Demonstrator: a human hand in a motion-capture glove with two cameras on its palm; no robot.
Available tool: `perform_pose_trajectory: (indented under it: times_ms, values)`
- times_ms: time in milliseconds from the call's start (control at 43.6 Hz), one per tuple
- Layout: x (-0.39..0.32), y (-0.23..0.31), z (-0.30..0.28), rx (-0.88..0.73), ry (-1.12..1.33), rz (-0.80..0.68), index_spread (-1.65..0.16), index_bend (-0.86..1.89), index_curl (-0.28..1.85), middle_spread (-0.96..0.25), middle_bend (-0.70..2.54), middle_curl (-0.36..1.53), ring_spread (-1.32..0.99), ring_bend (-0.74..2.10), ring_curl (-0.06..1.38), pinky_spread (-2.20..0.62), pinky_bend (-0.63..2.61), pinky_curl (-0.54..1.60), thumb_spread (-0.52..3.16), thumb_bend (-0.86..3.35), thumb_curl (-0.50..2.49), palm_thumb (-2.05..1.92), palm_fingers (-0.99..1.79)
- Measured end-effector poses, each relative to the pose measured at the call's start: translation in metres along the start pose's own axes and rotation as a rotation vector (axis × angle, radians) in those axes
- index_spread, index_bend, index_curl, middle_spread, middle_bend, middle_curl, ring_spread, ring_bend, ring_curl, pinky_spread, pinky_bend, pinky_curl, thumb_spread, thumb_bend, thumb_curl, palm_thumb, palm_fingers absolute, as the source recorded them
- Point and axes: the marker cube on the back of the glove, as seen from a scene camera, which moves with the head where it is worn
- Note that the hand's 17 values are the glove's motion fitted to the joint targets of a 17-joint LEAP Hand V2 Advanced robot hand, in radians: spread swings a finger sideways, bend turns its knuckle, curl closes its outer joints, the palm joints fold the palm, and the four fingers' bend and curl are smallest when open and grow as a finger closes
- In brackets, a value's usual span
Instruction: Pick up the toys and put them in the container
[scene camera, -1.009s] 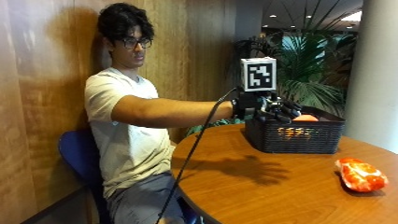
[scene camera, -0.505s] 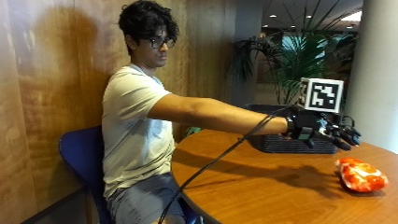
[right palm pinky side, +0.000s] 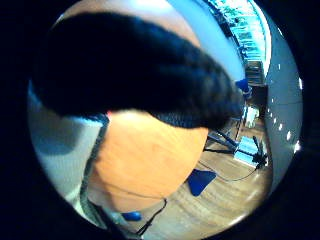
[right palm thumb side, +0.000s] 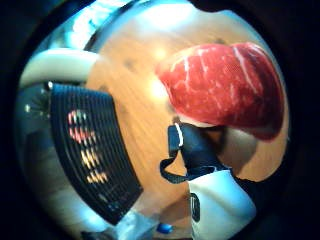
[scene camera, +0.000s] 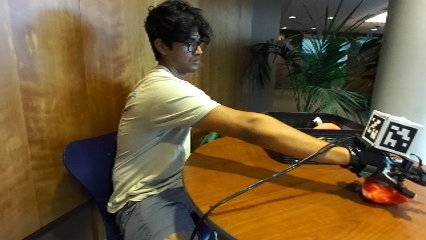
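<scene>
No writing can be read anywhere. My grip (scene camera: 389, 172) now rests over the red meat toy (scene camera: 381, 192) on the round desk (scene camera: 279, 205), fingers curling onto it; half a second ago it hung above the toy. The black container (scene camera: 309, 127) stands behind my forearm.

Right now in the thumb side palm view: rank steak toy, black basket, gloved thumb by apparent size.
1. Steak toy, though it sits nearest the palm, which inflates it.
2. Black basket, close behind; its real size is likely bigger.
3. Gloved thumb.
</scene>
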Motion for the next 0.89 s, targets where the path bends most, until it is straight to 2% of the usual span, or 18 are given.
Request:
perform_pose_trajectory:
  times_ms: [92, 115, 161, 252, 275, 390, 482, 596, 711, 894]
  values:
    - [-0.007, -0.011, 0.013, -0.097, -0.036, 0.05, -0.34, 0.24, 0.36, 0.0, 0.11, 0.22, 0.04, 0.25, 0.17, 0.07, 1.24, 0.4, 1.31, 0.02, 0.4, 0.33, -0.17]
    - [-0.009, -0.014, 0.017, -0.119, -0.053, 0.062, -0.33, 0.22, 0.35, 0.0, 0.12, 0.22, 0.04, 0.31, 0.19, 0.06, 1.21, 0.39, 1.31, 0.01, 0.4, 0.33, -0.11]
    - [-0.014, -0.019, 0.024, -0.162, -0.103, 0.097, -0.34, 0.23, 0.36, 0.01, 0.1, 0.21, 0.05, 0.19, 0.16, 0.08, 1.27, 0.4, 1.3, 0.0, 0.4, 0.34, -0.19]
    - [-0.015, -0.023, 0.025, -0.146, -0.155, 0.14, -0.35, 0.18, 0.36, 0.02, 0.07, 0.19, 0.06, 0.17, 0.15, 0.09, 1.31, 0.41, 1.29, 0.04, 0.42, 0.43, -0.21]
    - [-0.014, -0.023, 0.023, -0.127, -0.151, 0.136, -0.36, 0.22, 0.37, 0.01, 0.11, 0.19, 0.06, 0.32, 0.19, 0.08, 1.24, 0.38, 1.29, 0.04, 0.43, 0.45, 0.01]
    - [-0.005, -0.015, 0.017, 0.0, -0.098, 0.086, -0.37, 0.22, 0.36, -0.05, 0.25, 0.22, 0.0, 0.54, 0.22, -0.01, 1.09, 0.33, 1.3, 0.08, 0.46, 0.53, 0.36]
    - [-0.003, -0.005, 0.012, 0.116, -0.062, 0.062, -0.36, 0.15, 0.34, -0.14, 0.45, 0.29, -0.17, 0.84, 0.29, -0.22, 1.11, 0.32, 1.2, 0.14, 0.53, 0.69, 0.93]
    - [-0.004, 0.011, 0.004, 0.17, -0.043, 0.06, -0.37, 0.22, 0.4, -0.21, 0.61, 0.36, -0.28, 1.1, 0.42, -0.3, 1.18, 0.37, 1.05, 0.15, 0.61, 0.76, 1.19]
    - [-0.008, 0.035, -0.018, 0.242, 0.007, 0.034, -0.42, 0.32, 0.5, -0.28, 0.8, 0.46, -0.34, 1.31, 0.53, -0.34, 1.23, 0.43, 0.98, 0.19, 0.68, 0.83, 1.17]
    - [-0.013, 0.089, -0.079, 0.354, -0.017, -0.073, -0.48, 0.48, 0.65, -0.38, 1.04, 0.62, -0.39, 1.46, 0.63, -0.39, 1.3, 0.5, 0.88, 0.24, 0.79, 0.87, 1.05]
